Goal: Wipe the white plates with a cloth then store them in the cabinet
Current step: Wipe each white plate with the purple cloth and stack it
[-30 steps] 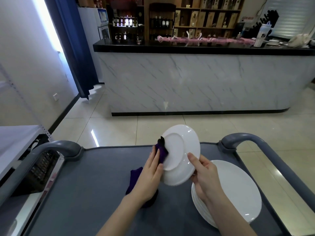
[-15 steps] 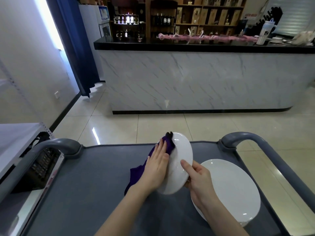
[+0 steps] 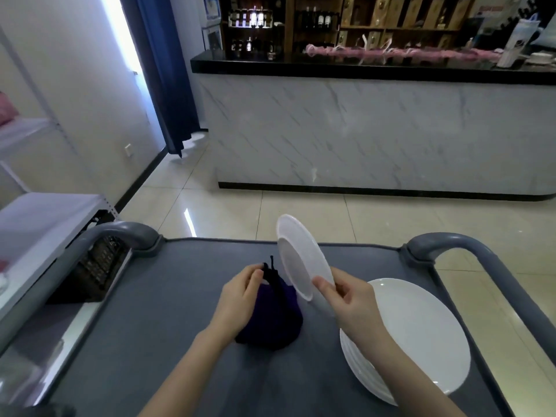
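My right hand (image 3: 346, 302) pinches the lower rim of a small white plate (image 3: 298, 257), which stands tilted on edge above the grey cart top (image 3: 156, 326). My left hand (image 3: 240, 293) grips a dark purple cloth (image 3: 272, 317) that bunches down onto the cart, just left of the plate and apart from it. A stack of larger white plates (image 3: 421, 335) lies flat on the cart's right side, partly under my right forearm.
The cart has grey curved handles at the left (image 3: 126, 233) and right (image 3: 451, 242). A white shelf unit (image 3: 39, 218) stands to the left. A marble-fronted bar counter (image 3: 376, 130) with a black top lies ahead across tiled floor.
The cloth came off the plate: my left hand drew it down and left onto the cart. My right hand tilted the small plate more edge-on and lifted it slightly.
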{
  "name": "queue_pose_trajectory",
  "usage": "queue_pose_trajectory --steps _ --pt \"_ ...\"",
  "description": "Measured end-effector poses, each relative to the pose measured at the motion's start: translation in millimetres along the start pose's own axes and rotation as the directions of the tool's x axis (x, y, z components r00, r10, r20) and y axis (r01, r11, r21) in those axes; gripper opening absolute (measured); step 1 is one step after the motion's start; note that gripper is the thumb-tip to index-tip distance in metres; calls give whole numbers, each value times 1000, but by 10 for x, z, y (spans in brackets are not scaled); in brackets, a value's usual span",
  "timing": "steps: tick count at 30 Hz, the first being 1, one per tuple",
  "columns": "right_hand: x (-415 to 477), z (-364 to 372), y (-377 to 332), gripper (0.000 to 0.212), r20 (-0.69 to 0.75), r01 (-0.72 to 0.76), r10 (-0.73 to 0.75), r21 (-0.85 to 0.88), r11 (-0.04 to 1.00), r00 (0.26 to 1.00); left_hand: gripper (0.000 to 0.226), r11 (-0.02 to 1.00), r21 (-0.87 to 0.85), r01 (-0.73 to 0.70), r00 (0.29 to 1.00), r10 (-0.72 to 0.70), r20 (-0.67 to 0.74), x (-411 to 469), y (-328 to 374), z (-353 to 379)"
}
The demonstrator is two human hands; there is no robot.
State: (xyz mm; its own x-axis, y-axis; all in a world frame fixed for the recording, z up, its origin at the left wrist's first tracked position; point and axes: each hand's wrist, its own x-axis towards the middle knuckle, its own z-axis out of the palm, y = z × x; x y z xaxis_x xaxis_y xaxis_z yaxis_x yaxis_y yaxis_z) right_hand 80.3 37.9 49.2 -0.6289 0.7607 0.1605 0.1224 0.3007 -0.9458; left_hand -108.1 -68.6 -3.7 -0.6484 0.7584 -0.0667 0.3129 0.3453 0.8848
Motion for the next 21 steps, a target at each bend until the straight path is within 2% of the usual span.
queue_pose_trajectory --steps 2,4,6,8,9,11,13,15,18,21 --pt "28 80 6 16 92 88 -79 -97 991 993 33 989 -149 -15 991 -5 -134 -86 72 -146" --pt "50 196 35 15 179 224 -188 -214 951 966 39 961 -275 -35 978 -24 -209 -193 140 -272" --pt "62 350 34 19 227 434 -373 -380 817 900 41 926 -376 -29 968 -68 -243 -299 189 -370" --pt "38 516 78 26 310 633 -557 -480 608 770 35 898 -439 9 951 -143 -274 -412 189 -446" --pt "20 597 101 31 347 695 -613 -487 529 710 33 889 -455 39 937 -191 -291 -466 163 -480" --pt "-1 730 132 42 418 760 -643 -466 454 641 36 861 -498 102 903 -290 -317 -554 72 -538" --pt "-18 848 152 45 485 780 -613 -435 450 624 39 811 -572 127 867 -370 -333 -612 -58 -592" --pt "-30 970 160 44 555 761 -524 -411 502 646 41 760 -638 127 839 -425 -339 -646 -190 -653" --pt "19 1105 236 57 628 568 -240 -394 722 740 46 721 -682 123 811 -469 -349 -685 -427 -764" --pt "82 1227 327 66 564 384 -95 -419 823 820 48 694 -707 135 797 -501 -339 -724 -714 -943"
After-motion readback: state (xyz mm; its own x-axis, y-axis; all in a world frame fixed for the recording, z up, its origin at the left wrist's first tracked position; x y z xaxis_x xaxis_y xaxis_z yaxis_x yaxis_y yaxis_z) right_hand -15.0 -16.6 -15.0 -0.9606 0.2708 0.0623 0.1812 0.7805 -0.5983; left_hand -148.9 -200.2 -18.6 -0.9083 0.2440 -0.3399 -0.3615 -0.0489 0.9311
